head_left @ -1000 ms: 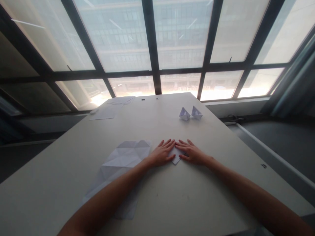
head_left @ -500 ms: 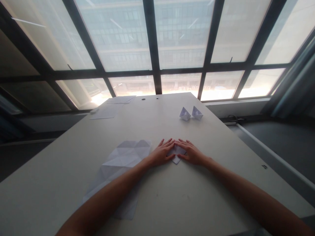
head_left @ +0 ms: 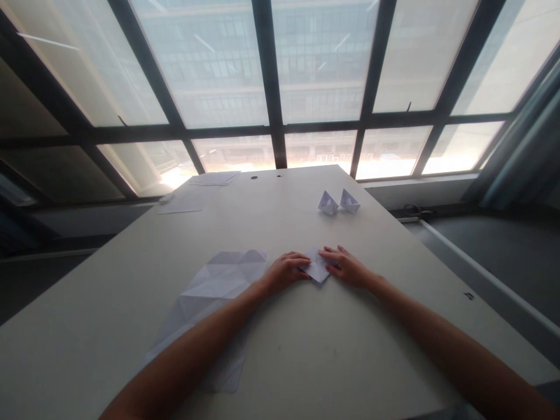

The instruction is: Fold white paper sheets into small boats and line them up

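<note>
A small folded piece of white paper (head_left: 317,267) lies between my hands near the middle of the table. My left hand (head_left: 289,272) grips its left corner, the thumb low at the edge and the fingers on top. At the other side, my right hand (head_left: 345,266) has its fingers and thumb around the right corner, covering it. To the left, partly under my left forearm, a large creased sheet of white paper (head_left: 219,279) is spread out. Two folded paper boats (head_left: 328,203) stand beyond my right hand, side by side.
Flat sheets of paper (head_left: 184,202) lie at the far left of the white table (head_left: 359,356). A dark mark (head_left: 469,296) is near the right edge. Behind the far end rise large windows (head_left: 321,64), with a curtain (head_left: 516,140) at the right.
My hands were flat on the folded paper with fingertips meeting at its top. Now they have moved slightly apart and grip its side corners, and more of the paper's face shows.
</note>
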{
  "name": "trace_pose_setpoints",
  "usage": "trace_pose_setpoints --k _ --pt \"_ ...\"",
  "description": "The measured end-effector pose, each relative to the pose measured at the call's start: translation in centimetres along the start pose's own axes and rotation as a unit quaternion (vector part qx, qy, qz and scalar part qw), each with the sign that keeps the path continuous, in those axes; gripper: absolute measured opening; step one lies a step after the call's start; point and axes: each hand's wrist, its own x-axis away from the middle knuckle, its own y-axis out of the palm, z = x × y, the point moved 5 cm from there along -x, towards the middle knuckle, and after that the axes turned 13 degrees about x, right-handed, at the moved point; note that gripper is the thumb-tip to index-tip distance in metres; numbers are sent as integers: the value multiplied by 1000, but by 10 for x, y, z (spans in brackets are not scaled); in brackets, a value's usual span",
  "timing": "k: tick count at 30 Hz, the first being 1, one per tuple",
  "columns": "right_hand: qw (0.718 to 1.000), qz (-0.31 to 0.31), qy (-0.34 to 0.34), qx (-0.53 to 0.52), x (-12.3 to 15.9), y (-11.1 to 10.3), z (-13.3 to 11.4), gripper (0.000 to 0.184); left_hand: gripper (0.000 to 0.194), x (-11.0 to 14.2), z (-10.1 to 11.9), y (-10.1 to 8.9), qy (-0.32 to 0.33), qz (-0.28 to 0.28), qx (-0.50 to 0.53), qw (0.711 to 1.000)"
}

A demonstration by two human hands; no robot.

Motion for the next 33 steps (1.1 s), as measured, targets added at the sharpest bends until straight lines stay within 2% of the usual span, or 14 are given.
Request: trace_pose_setpoints --k 5,8,11,16,19,22,25,29,33 --pt "999 -4 -22 -48 -1 -4 1 43 28 1 0 0 2 21 4 1000" --pt "996 45 -50 -56 -1 -12 1 42 28 2 1 -3 -12 39 -28 999" --pt "993 100 -40 -44 -1 -17 2 28 34 1 1 -3 -20 38 -55 998" --pt "993 112 -29 -7 -2 -13 1 18 30 1 -6 -3 -39 69 -60 995" --pt "991 130 10 -14 -4 -10 4 16 28 2 -8 -4 -58 90 -51 993" --pt "990 129 53 -22 -5 -6 9 23 34 2 -9 -4 -83 97 -53 990" --pt "989 137 62 -1 -5 -4 10 31 43 2 -8 -5 -93 98 -88 987" --pt "990 132 25 30 -5 -3 6 26 32 1 -7 -3 -92 83 -146 982" --pt "992 119 19 37 -5 -4 2 18 29 1 -9 -4 -93 86 -137 982"
